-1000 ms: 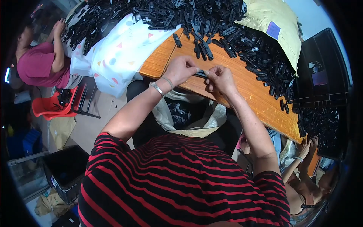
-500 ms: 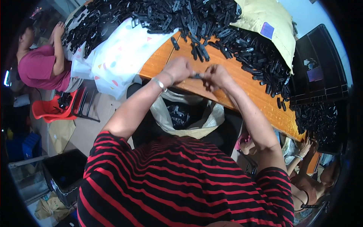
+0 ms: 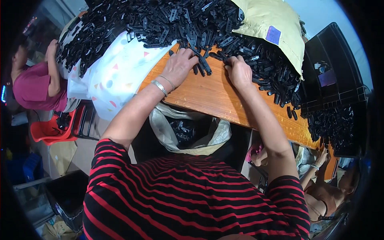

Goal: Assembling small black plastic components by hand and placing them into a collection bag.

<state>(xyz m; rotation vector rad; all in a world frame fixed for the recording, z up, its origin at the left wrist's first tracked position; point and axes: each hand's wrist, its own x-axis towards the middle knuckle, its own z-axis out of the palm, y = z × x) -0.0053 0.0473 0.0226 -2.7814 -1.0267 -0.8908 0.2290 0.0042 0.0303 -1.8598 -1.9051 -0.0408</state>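
Observation:
My left hand (image 3: 180,67) reaches over the far part of the wooden table, fingers bent and apart, its tips among a few loose black plastic parts (image 3: 204,66) at the pile's near edge. My right hand (image 3: 241,73) is to the right, thumb and fingertips closed around a black plastic part at the edge of the large pile (image 3: 260,66); its fingertips partly cover that part. The parts are small, long and narrow, some with slots. Below the table edge, an open whitish woven sack (image 3: 164,130) holds more dark parts.
A yellowish paper sack (image 3: 276,16) lies over the pile at the back right. White patterned plastic sheeting (image 3: 116,76) hangs over the table's left side. A co-worker in a maroon shirt (image 3: 38,90) sits at left by a red chair (image 3: 48,128). Other people work at lower right.
Both hands were together near the table's front edge with a small dark piece between them. They have separated and moved forward to the pile. That piece is no longer seen between them.

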